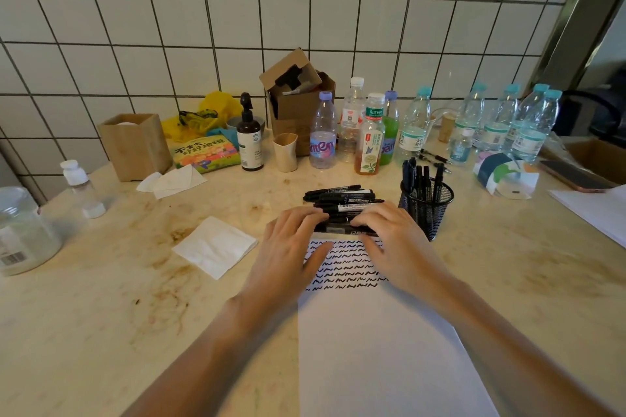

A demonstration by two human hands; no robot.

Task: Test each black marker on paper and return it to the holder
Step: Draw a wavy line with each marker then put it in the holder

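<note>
Head view: left hand (291, 244) and right hand (393, 240) lie flat, fingers straight, on the pile of black markers (342, 200) at the top edge of the scribbled paper (379, 349). Mesh holder (427, 206) just right of pile, holding several markers.

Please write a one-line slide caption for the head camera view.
Both hands, left and right, rest on a pile of black markers above scribbled paper, beside a mesh holder.
</note>
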